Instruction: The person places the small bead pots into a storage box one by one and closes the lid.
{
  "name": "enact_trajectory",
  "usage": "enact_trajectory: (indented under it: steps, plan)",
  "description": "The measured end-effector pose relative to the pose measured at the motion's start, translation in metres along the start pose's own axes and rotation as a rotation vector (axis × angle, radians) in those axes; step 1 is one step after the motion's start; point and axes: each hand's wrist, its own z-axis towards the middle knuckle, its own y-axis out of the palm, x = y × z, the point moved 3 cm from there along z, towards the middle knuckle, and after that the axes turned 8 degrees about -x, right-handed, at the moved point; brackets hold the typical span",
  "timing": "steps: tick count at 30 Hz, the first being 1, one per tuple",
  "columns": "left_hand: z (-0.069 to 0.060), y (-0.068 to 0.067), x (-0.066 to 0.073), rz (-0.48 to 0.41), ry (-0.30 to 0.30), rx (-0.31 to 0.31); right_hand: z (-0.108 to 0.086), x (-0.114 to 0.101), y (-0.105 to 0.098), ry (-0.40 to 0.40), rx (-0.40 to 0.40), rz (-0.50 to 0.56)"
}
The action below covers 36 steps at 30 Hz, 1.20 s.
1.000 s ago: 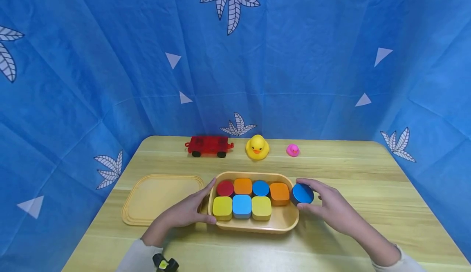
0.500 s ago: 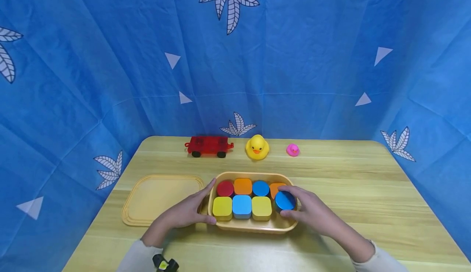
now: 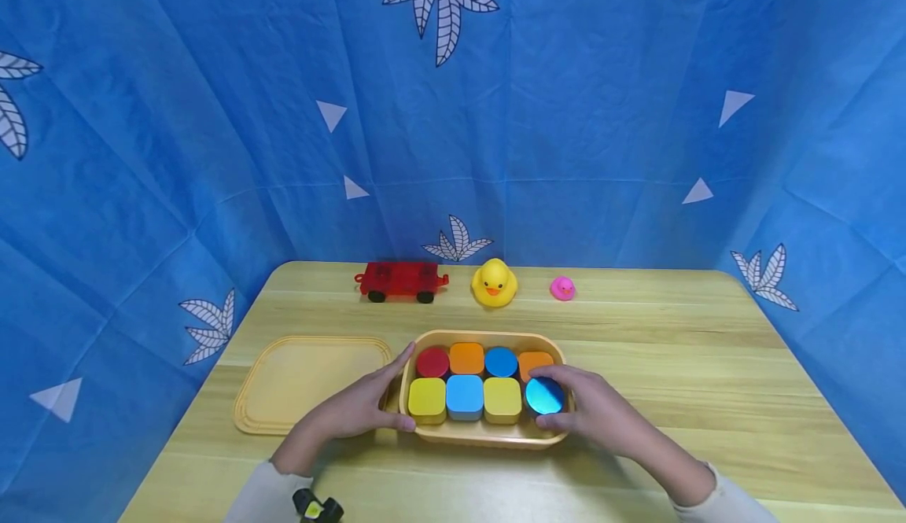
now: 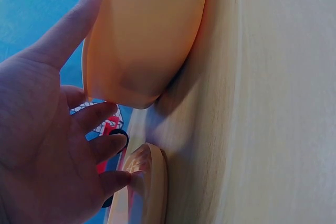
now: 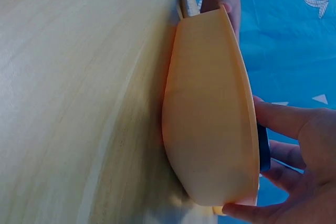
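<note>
A tan plastic box point(image 3: 488, 438) stands mid-table, holding red, orange, blue and yellow round and square blocks in two rows. My left hand point(image 3: 357, 405) rests at the box's left end, thumb and index finger spread along it; in the left wrist view the thumb lies at the rim and the other fingers are loosely bent. With thumb and fingers, my right hand point(image 3: 598, 411) grips a blue round block point(image 3: 544, 395) inside the box's right end, beside a yellow square block point(image 3: 502, 399). The right wrist view shows that block's dark edge point(image 5: 264, 148) above the rim.
A flat tan lid point(image 3: 311, 377) lies left of the box, close to my left hand. Along the back of the table stand a red toy wagon point(image 3: 401, 280), a yellow rubber duck point(image 3: 495, 284) and a small pink duck point(image 3: 563, 289). Blue cloth hangs behind.
My right hand has moved left with the blue round block, from beyond the box's right rim into its front right corner. The left hand has stayed at the box's left end.
</note>
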Motion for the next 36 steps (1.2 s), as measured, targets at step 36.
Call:
enact_trajectory:
  steps: [36]
  plan:
    - [0.0, 0.0, 0.0, -0.003, -0.032, -0.003, -0.004, -0.001, 0.009, 0.017, 0.129, -0.068]
